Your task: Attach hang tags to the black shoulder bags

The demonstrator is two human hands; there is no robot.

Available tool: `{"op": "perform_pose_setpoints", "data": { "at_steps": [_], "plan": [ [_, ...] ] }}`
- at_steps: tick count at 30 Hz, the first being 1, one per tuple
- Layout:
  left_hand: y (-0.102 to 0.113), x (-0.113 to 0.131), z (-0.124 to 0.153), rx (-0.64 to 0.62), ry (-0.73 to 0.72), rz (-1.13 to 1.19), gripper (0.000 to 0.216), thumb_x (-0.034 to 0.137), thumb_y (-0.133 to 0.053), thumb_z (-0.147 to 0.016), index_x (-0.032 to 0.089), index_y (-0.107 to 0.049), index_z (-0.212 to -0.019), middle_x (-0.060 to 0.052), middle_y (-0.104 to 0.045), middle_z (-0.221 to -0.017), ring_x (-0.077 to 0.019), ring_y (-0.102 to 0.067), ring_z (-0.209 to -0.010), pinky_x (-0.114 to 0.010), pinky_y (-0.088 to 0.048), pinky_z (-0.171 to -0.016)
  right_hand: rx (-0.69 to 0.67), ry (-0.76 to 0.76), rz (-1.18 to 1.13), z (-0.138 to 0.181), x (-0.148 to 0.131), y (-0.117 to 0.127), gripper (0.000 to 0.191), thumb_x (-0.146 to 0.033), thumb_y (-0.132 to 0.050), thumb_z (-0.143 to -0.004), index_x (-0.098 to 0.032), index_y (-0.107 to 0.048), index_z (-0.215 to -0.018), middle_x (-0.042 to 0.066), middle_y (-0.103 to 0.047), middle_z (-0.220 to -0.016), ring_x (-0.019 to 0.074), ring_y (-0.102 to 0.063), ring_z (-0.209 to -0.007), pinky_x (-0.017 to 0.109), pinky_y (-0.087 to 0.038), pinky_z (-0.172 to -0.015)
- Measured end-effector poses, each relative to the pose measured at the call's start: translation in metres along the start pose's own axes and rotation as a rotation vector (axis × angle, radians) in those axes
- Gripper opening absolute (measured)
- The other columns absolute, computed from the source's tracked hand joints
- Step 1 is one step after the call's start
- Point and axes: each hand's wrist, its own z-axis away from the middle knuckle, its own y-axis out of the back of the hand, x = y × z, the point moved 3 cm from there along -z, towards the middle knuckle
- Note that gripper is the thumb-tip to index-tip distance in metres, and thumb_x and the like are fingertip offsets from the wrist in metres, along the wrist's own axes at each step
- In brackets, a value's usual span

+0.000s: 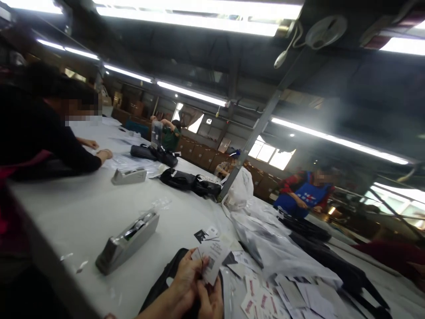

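White printed hang tags [212, 257] with a square code are held up over the near part of the table. My left hand [187, 277] pinches their left edge between thumb and fingers. From below, my right hand [210, 299] is closed around their lower end. Under both hands lies a black bag [166, 274], mostly covered by my forearms. Just beyond the tags, a small black card [200, 235] and a white label [211, 231] rest on the tabletop.
A grey tape dispenser [129, 241] stands left of my hands, another dispenser [129, 176] farther back. Loose cards [265, 301] and white plastic bags [262, 235] lie right. Black bags [186, 180] sit beyond, near a metal post [252, 141]. Co-workers stand around the table [66, 212].
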Motion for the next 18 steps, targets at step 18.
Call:
{"op": "perform_pose_setpoints", "data": {
  "at_steps": [18],
  "plan": [
    [0.041, 0.102, 0.008, -0.259, 0.241, -0.661, 0.054, 0.007, -0.072, -0.051, 0.013, -0.055, -0.103, -0.005, -0.069, -0.077, -0.0169, -0.064, -0.064, -0.023, -0.048, -0.054, 0.151, 0.048, 0.620, -0.010, -0.077, 0.046, 0.063, -0.057, -0.050, -0.077, -0.018, -0.047, -0.126, 0.012, -0.057, -0.123, 0.0167, -0.065, -0.070, 0.028, -0.050, -0.068]
  ]
}}
